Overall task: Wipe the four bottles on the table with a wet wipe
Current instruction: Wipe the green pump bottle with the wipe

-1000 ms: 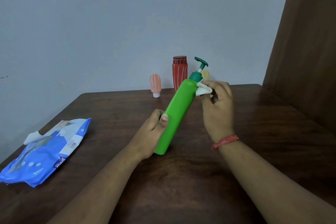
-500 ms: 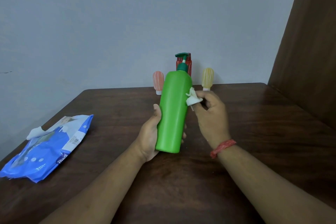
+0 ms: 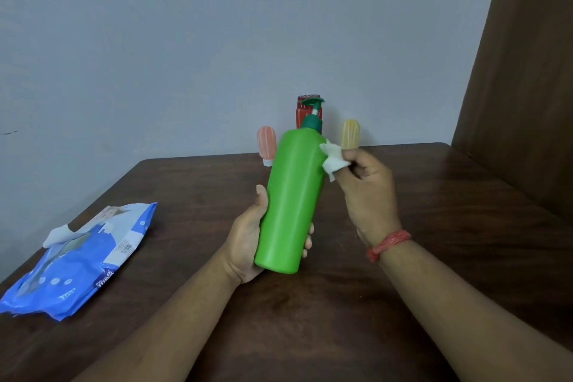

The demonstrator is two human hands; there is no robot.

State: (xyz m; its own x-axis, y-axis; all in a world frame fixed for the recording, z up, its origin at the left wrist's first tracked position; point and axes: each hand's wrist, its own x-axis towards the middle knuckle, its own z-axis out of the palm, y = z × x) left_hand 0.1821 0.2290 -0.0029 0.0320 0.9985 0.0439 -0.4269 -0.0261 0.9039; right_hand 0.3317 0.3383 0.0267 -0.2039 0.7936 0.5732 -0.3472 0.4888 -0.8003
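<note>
Dark wooden table [image 3: 434,226] against grey wall, wipes pack [image 3: 77,260] far left of the fingers, green bottle [image 3: 291,201] tilted, gripped low by left hand [image 3: 248,245], right hand [image 3: 369,192] fingertips pinching wipe [image 3: 333,160] against its shoulder, three small bottles beyond fingertips.

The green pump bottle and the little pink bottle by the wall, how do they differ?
The green pump bottle is much larger and held off the table in the left hand; the pink bottle stands untouched at the back. The green has a dark pump on top; the pink rests on a white cap.
</note>
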